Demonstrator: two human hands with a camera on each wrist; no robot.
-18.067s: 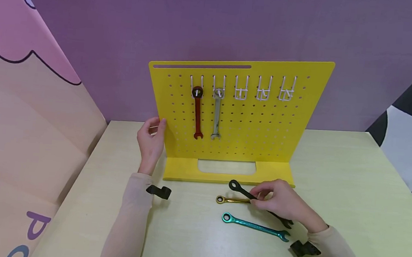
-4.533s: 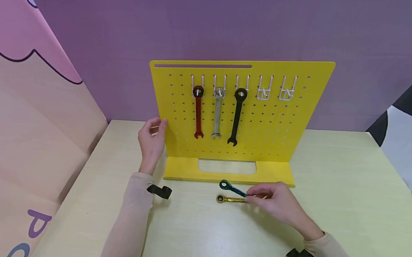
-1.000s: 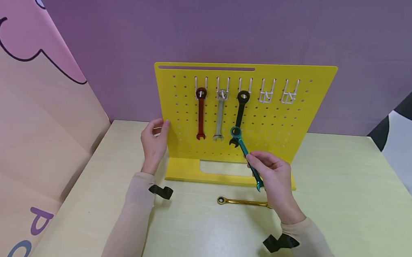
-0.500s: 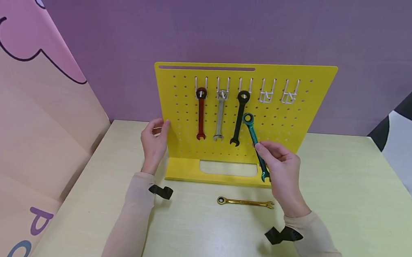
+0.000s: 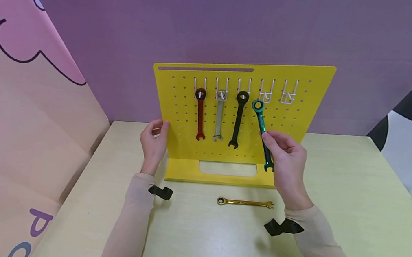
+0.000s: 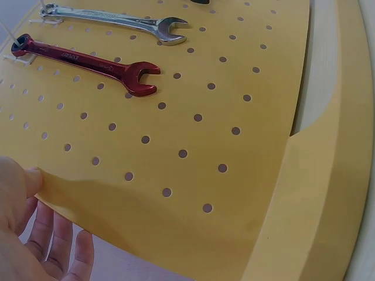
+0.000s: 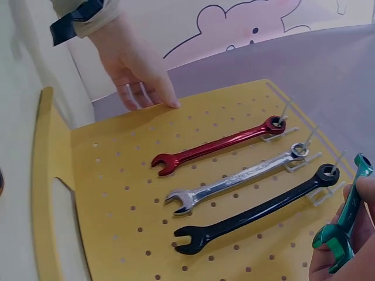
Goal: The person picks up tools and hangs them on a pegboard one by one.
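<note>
My right hand (image 5: 290, 166) pinches a green combination wrench (image 5: 260, 119) by its shank, ring end up, in front of the yellow pegboard (image 5: 211, 151). The ring stands just below the fourth white hook (image 5: 265, 96); whether they touch I cannot tell. At the board's left edge, my left hand (image 5: 154, 144) holds on with the thumb in front and the fingers behind, as the left wrist view shows. A red wrench (image 7: 217, 146), a silver wrench (image 7: 234, 178) and a black wrench (image 7: 263, 209) hang by their rings from the first three hooks.
A gold wrench (image 5: 246, 203) lies flat on the pale table (image 5: 196, 242) before the board's foot. The fifth hook (image 5: 287, 97), at the right, bears nothing. Behind the board rises a purple wall (image 5: 215, 23), with a printed panel (image 5: 38, 109) at the left.
Over the last second my right hand has lifted the green wrench up and to the right, from before the black wrench to below the fourth hook. Earlier, the black wrench went onto the third hook.
</note>
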